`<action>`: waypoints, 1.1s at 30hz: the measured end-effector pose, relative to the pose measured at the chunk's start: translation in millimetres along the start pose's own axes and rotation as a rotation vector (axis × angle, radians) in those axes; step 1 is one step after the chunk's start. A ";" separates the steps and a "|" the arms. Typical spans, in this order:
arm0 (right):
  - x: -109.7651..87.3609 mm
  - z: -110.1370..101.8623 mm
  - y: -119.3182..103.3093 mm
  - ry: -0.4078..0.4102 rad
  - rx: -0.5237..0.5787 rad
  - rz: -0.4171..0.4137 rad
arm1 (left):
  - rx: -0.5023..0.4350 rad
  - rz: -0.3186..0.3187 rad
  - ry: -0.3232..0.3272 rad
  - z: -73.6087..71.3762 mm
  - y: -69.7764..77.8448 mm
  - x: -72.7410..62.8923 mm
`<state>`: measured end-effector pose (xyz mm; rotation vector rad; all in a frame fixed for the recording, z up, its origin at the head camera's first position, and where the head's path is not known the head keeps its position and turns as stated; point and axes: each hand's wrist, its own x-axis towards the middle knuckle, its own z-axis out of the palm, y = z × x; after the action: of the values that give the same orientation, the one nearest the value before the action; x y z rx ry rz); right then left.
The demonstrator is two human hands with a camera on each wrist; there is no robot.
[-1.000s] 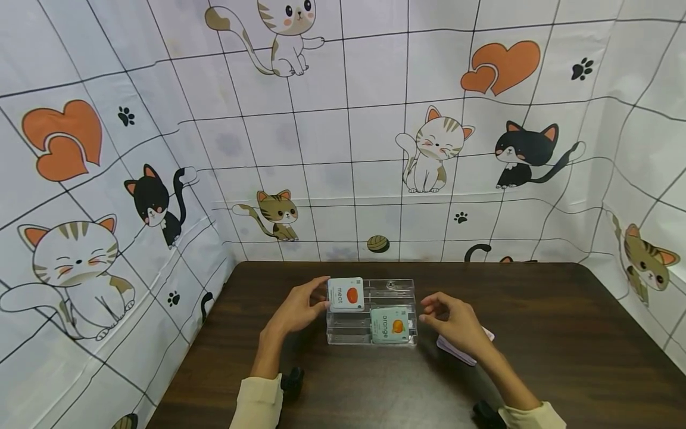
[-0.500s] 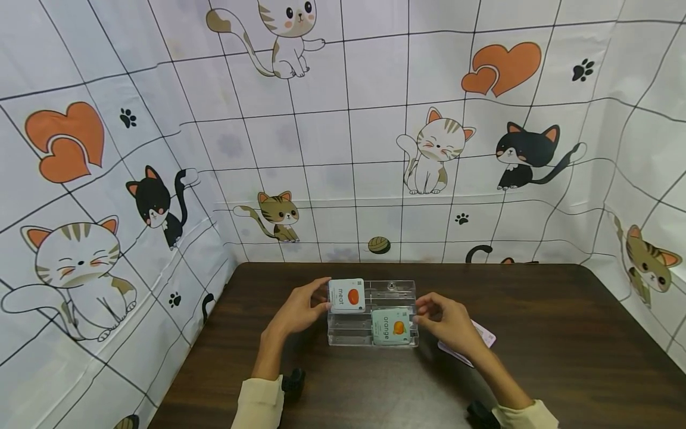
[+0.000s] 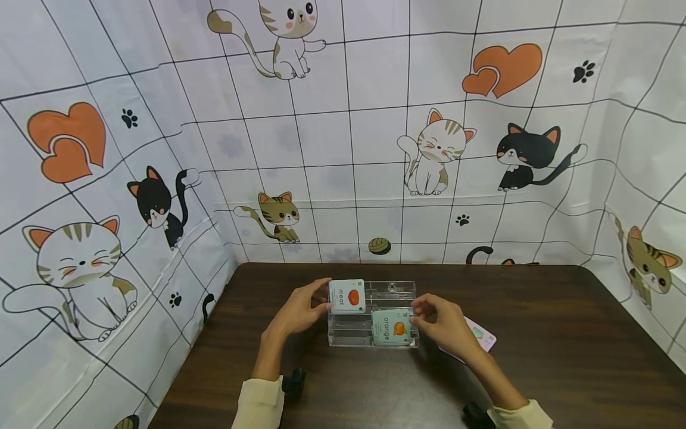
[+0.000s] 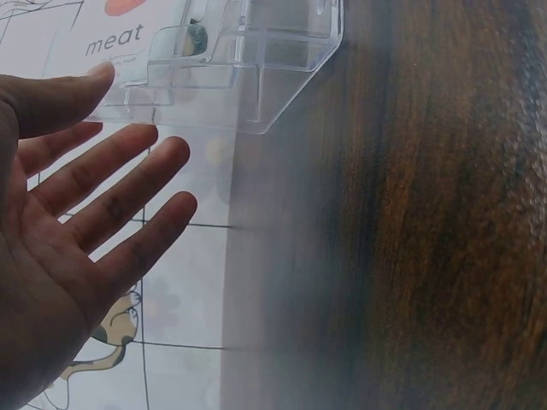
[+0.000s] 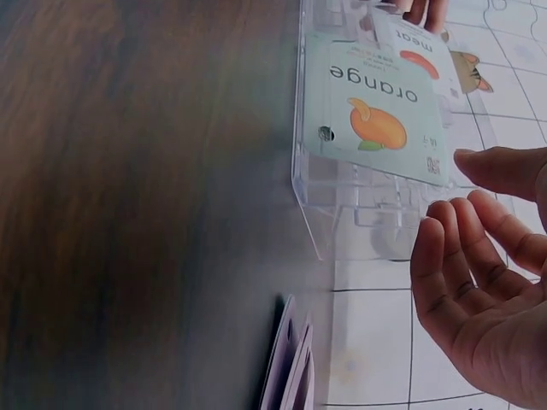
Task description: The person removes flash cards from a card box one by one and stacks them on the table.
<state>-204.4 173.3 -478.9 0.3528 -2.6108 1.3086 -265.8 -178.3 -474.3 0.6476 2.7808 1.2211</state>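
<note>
A clear plastic card holder (image 3: 348,339) with stepped rows stands on the table. In its back row, at left, sits the white "meat" card (image 3: 346,297); the green "orange" card (image 3: 390,327) sits in front at right. My left hand (image 3: 295,307) rests at the holder's left side, thumb by the lower corner of the meat card, other fingers fairly straight. At the right end my right hand (image 3: 443,322) has its thumb tip at the orange card's edge. Its fingers bend loosely, with a gap to the thumb in the right wrist view.
Purple-edged cards (image 3: 482,335) lie on the dark wooden table (image 3: 557,345), partly under my right hand. A white sheet with printed cats (image 3: 375,137) hangs behind the table and along its sides.
My right hand has moved left, from just beside the holder to the orange card's edge. More of the purple-edged cards shows now. My left hand has kept its place.
</note>
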 end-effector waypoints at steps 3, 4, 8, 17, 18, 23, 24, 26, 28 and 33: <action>-0.2 3.0 -0.6 0.004 -0.006 -0.034 | -0.001 -0.002 0.001 -0.1 -0.5 -0.3; -0.3 3.6 -0.8 0.006 -0.012 -0.043 | -0.001 -0.002 0.000 0.0 -0.4 -0.2; -0.6 5.2 -1.5 0.011 -0.033 -0.062 | 0.002 0.000 -0.003 0.0 -0.6 0.3; 0.5 9.6 -3.6 0.021 -0.061 -0.077 | 0.001 0.009 -0.004 -0.1 -1.9 1.2; 0.5 10.4 -3.5 0.022 -0.064 -0.083 | 0.002 0.010 -0.004 0.0 -2.2 1.2; 1.2 13.2 -3.1 0.038 -0.069 -0.115 | 0.003 0.011 -0.004 0.8 -2.9 1.0; 1.5 13.5 -3.0 0.041 -0.066 -0.118 | 0.001 0.011 -0.004 0.9 -2.8 1.0; 2.3 14.0 -2.6 0.043 -0.058 -0.121 | -0.002 0.011 -0.004 1.0 -2.3 1.1; 2.9 14.6 -2.0 0.040 -0.051 -0.120 | -0.002 0.011 -0.003 0.9 -1.9 1.1; 3.9 14.6 -0.1 0.011 -0.035 -0.118 | -0.005 0.007 -0.001 0.8 -2.0 1.3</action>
<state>-209.1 161.0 -486.3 0.4853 -2.5576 1.2218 -267.5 -178.4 -476.1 0.6588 2.7760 1.2279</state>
